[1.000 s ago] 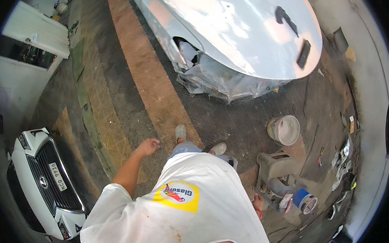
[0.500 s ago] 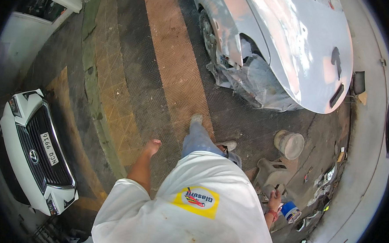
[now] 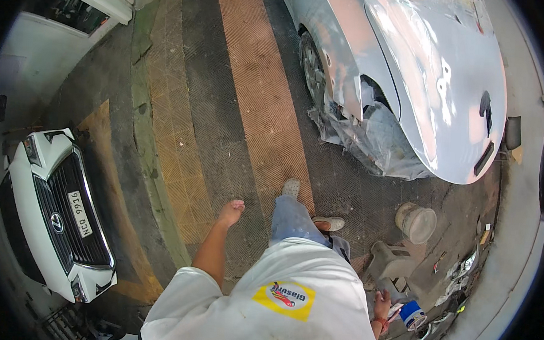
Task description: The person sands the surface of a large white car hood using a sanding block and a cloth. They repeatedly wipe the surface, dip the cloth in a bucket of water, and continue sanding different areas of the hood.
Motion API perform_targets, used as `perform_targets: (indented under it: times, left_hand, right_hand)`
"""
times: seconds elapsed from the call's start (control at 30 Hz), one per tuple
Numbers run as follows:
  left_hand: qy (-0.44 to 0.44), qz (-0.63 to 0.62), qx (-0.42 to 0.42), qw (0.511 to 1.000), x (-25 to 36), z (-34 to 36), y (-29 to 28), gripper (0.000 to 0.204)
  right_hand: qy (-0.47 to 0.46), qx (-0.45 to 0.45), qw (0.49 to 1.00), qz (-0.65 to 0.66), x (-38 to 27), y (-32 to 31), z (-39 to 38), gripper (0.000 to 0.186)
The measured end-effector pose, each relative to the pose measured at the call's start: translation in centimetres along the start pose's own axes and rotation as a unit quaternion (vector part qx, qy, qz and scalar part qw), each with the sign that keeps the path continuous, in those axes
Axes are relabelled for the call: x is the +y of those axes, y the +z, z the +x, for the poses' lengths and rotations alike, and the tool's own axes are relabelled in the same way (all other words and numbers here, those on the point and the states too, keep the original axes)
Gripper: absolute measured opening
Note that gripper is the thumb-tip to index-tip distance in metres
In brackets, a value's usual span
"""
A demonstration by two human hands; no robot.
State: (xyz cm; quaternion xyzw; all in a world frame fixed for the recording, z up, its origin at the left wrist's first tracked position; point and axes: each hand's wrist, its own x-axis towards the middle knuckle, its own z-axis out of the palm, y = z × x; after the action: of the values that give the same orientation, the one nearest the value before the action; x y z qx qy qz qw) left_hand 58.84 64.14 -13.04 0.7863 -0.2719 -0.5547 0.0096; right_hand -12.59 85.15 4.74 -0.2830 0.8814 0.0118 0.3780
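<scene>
Left hand [image 3: 230,213] out front, loosely curled, above dark floor [image 3: 215,136]. Right hand [image 3: 382,304] low by stool [image 3: 390,260], just beside blue can [image 3: 412,315]; grip unclear. Bucket [image 3: 415,224] stands near stool. Silver car [image 3: 427,79] upper right, pinkish patches, plastic [image 3: 384,142] over its front; black block [image 3: 484,158] and dark strip [image 3: 485,112] on hood. White car [image 3: 48,210] at left.
</scene>
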Motion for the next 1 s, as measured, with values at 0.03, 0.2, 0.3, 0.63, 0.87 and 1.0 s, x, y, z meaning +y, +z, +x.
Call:
perform_targets:
  times: [0.03, 0.2, 0.3, 0.63, 0.87, 1.0]
  left_hand:
    - [0.002, -0.006, -0.001, 1.0, -0.1, 0.2, 0.3, 0.038]
    - [-0.026, 0.033, -0.007, 0.999, 0.2, 0.1, 2.2, 0.039]
    - [0.002, 0.047, -0.027, 0.999, -1.8, 1.7, 3.2, 0.039]
    - [0.021, 0.056, 0.007, 0.998, 7.1, -1.9, 11.0, 0.03]
    - [0.139, 0.161, 0.032, 0.976, 19.8, -5.0, 19.4, 0.038]
    - [0.273, 0.288, 0.081, 0.914, 33.6, -11.5, 24.2, 0.047]
  right_hand:
    - [0.02, 0.0, 1.0, -0.007, 0.4, -0.3, -0.7, 0.061]
    - [-0.021, 0.058, 0.997, 0.036, 3.9, 0.0, -0.6, 0.063]
    - [0.026, 0.072, 0.997, 0.012, 0.6, -0.2, -1.1, 0.06]
    - [0.107, 0.078, 0.988, 0.083, 13.0, 4.6, 4.7, 0.064]
    - [0.214, 0.006, 0.958, 0.191, 20.7, 5.8, 6.2, 0.062]
    - [0.249, -0.03, 0.949, 0.192, 22.1, 4.7, 9.6, 0.062]
